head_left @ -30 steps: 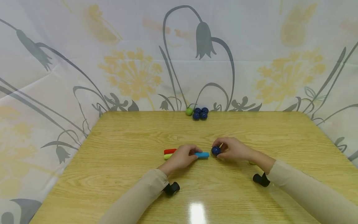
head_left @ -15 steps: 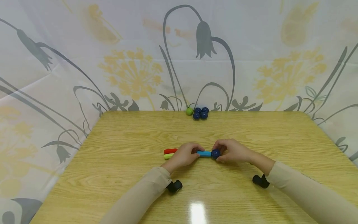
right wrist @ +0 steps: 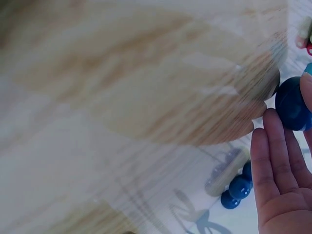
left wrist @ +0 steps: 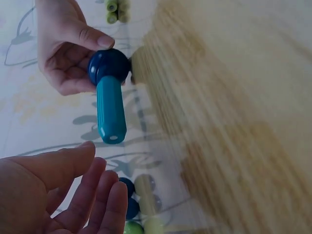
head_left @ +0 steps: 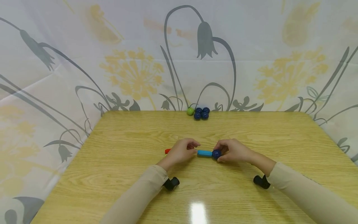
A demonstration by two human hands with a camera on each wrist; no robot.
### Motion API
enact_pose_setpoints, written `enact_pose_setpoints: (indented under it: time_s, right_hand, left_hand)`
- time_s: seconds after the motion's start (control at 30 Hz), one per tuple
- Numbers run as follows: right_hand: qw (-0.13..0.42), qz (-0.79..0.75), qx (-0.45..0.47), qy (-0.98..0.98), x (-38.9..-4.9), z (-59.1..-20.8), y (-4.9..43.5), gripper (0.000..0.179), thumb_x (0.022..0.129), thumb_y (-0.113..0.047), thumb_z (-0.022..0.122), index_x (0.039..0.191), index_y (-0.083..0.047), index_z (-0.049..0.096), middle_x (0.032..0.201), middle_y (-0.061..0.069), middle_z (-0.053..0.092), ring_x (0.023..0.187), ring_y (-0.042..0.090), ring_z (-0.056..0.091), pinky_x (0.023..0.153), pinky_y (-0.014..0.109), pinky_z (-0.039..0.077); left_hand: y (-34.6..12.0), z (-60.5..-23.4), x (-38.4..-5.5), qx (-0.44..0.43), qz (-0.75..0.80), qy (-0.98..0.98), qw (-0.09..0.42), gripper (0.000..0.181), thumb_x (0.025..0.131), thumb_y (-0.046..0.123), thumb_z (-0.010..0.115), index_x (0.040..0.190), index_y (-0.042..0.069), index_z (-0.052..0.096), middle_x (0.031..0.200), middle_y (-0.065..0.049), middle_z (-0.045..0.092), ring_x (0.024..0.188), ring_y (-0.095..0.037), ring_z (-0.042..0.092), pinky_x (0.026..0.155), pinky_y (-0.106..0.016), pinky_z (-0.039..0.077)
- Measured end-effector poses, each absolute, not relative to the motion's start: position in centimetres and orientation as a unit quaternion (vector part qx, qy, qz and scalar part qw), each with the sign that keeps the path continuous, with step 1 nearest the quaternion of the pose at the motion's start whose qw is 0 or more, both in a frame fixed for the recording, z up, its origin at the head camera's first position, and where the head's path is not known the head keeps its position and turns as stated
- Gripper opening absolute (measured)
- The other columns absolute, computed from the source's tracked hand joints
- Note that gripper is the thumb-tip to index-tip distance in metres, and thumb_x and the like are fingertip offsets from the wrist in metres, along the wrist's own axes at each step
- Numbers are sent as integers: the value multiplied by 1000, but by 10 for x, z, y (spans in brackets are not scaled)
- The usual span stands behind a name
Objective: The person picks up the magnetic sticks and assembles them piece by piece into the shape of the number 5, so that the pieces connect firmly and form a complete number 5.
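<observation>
A dark blue ball [head_left: 216, 154] is joined to one end of a light blue rod [head_left: 204, 153], which lies crosswise over the middle of the table. My right hand [head_left: 233, 151] pinches the ball between thumb and fingers, as the right wrist view also shows the ball [right wrist: 292, 105] at its fingertips. Just left of the rod's free end, my left hand [head_left: 180, 151] holds nothing. In the left wrist view its fingers [left wrist: 85, 195] are spread and relaxed, apart from the rod [left wrist: 111, 114]. A red rod [head_left: 167, 151] pokes out behind the left hand, mostly hidden.
At the table's back edge sit a green ball [head_left: 190, 111] and a cluster of dark blue balls [head_left: 201, 113]. Small green pieces [left wrist: 112, 10] appear beyond the right hand in the left wrist view. A flower-patterned cloth [head_left: 179, 71] hangs behind the wooden table [head_left: 134, 130].
The right hand brought the blue ball against the light blue rod's end. The left hand then let go of the rod and moved back left, covering more of the red and yellow-green rods.
</observation>
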State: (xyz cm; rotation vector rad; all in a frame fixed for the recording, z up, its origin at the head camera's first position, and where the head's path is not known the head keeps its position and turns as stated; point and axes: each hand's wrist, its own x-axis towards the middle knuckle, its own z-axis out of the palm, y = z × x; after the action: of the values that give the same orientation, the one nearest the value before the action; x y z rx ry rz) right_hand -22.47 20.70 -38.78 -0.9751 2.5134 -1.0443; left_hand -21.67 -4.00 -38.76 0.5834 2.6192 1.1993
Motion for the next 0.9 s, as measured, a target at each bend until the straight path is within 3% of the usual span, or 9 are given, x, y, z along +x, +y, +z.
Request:
enact_pose_setpoints:
  time_s: [0.9]
  right_hand:
    - [125, -367, -325, 862, -225, -390, 208, 26, 76, -7, 77, 99, -3, 64, 93, 4, 65, 80, 14, 64, 70, 24, 52]
  left_hand:
    - [-38, -372, -246, 172, 436, 882, 56, 25, 92, 9, 60, 116, 6, 63, 109, -6, 62, 97, -20, 56, 84, -32, 47]
